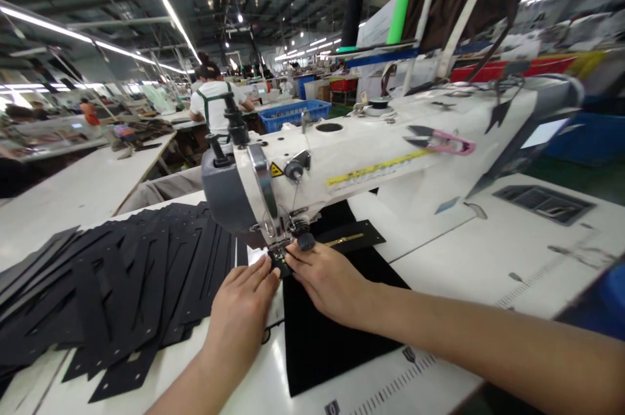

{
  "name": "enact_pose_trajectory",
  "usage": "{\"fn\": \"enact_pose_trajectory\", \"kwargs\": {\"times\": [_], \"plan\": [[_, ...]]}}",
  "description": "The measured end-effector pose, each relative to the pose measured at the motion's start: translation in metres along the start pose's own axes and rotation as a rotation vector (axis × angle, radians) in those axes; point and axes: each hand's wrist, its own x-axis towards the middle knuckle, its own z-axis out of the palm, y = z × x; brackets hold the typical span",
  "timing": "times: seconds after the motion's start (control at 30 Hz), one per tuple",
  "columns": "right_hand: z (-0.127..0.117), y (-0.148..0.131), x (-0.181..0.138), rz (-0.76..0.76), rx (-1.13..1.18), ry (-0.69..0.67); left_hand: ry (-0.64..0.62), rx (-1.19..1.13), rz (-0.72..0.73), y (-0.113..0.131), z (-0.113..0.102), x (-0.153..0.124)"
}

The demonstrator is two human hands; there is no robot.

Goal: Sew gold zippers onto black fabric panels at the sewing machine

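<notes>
A white sewing machine stands in front of me, its presser foot down on a black fabric piece. My left hand is at the left edge of the piece, close to the foot, with fingertips and thumb closed on that edge. My right hand lies on the black fabric just right of the foot, fingers stretched out and pressing down. Behind my right hand, a black strip with a gold zipper lies across the fabric. The fabric directly under the foot is partly hidden by my fingers.
A spread-out pile of black cut strips covers the table to the left. Pink-handled thread snips rest on the machine arm. Thread cones stand above it. Beyond are a blue basket and a seated person.
</notes>
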Motion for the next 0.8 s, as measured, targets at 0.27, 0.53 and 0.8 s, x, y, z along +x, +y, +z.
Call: {"fn": "enact_pose_trajectory", "kwargs": {"times": [0.27,0.53,0.8], "plan": [[0.002,0.002,0.0,-0.002,-0.035,-0.006,0.089,0.022,0.072,-0.008,0.011,0.0],[0.003,0.005,0.006,0.012,0.098,0.034,0.0,-0.007,-0.025,-0.001,0.01,0.006],[0.003,0.01,0.008,-0.004,0.157,0.035,0.025,-0.02,-0.082,-0.001,0.018,0.003]]}}
